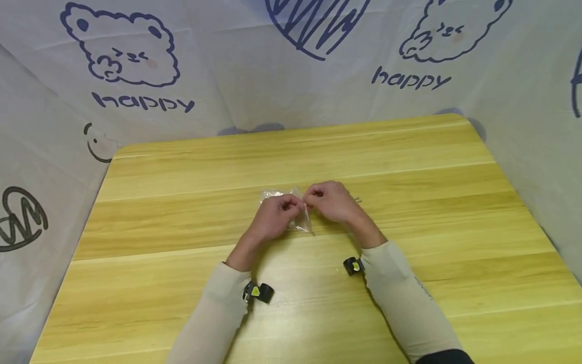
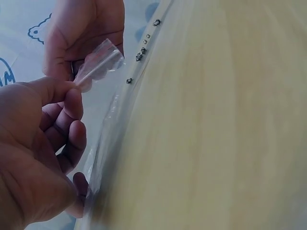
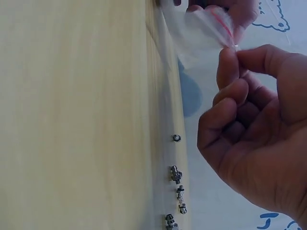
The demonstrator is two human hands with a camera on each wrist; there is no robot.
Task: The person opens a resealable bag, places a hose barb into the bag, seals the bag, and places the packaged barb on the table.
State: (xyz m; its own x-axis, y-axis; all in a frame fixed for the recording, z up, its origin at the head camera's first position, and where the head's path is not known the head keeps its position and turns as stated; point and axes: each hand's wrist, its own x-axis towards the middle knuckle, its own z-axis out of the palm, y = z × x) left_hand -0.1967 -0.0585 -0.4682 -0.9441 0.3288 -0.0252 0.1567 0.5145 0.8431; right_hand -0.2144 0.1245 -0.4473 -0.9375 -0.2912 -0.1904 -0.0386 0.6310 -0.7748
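Head view, leftmost first: what's there?

The left hand, its grip pinching a plastic bag over the middle of the counter.

How does the bag look?

Clear, thin, glossy and crinkled, with a red line near one edge.

And further right?

The right hand, thumb and finger clamped on the bag's edge; just beside it, small silvery metal pieces lie on the counter.
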